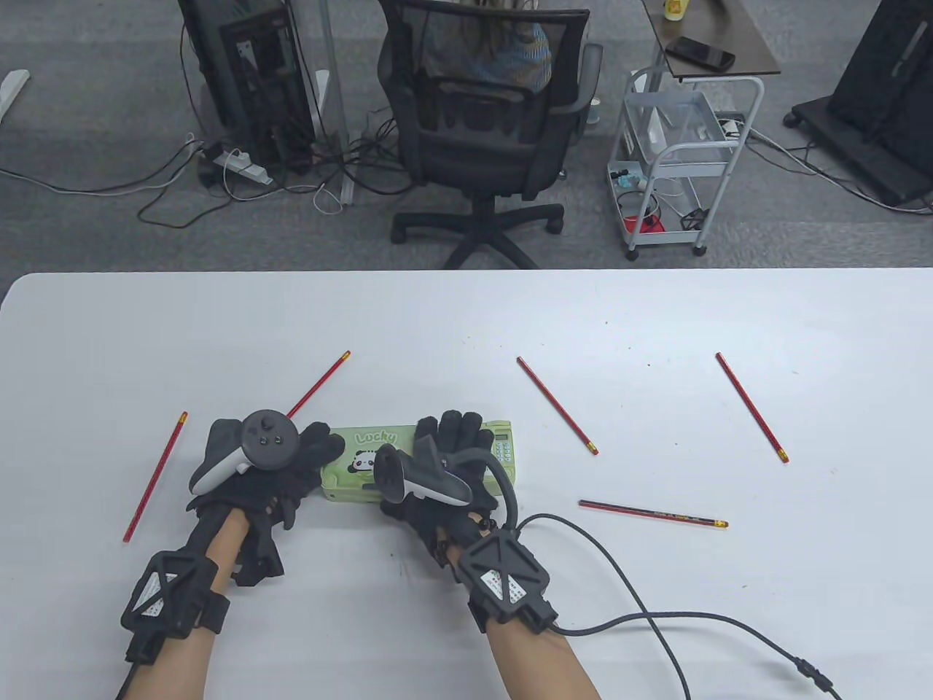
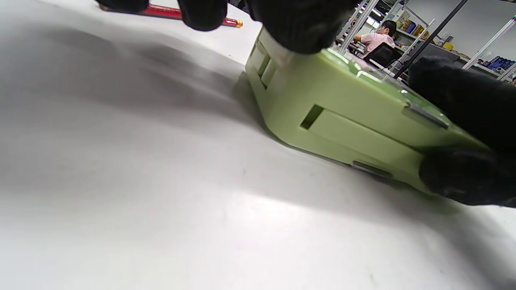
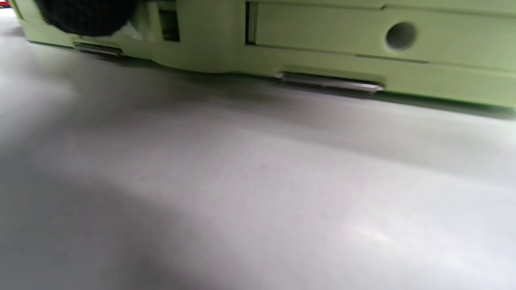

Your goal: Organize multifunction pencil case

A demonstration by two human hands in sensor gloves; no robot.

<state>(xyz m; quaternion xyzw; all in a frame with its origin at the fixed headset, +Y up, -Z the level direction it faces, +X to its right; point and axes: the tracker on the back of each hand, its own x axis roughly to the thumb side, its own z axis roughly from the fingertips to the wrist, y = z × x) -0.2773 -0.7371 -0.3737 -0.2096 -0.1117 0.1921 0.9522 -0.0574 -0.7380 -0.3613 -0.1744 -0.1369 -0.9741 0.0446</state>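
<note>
A green pencil case [image 1: 357,467] with a panda and "Lucky" on its closed lid lies flat on the white table [image 1: 466,321]. My left hand [image 1: 317,456] grips its left end; in the left wrist view a gloved fingertip [image 2: 298,28] presses on the case's [image 2: 342,121] top corner. My right hand [image 1: 444,445] lies over the lid with fingers spread toward the far edge, holding the case. The right wrist view shows the case's near side [image 3: 322,44] with a round hole and a fingertip [image 3: 84,16] against it. Several red pencils lie loose around the case.
Pencils lie at the far left [image 1: 155,477], behind my left hand [image 1: 318,384], right of the case [image 1: 557,405], near front right [image 1: 652,514] and far right [image 1: 752,407]. A black cable [image 1: 656,620] runs from my right wrist across the table. An office chair [image 1: 481,131] stands beyond the table.
</note>
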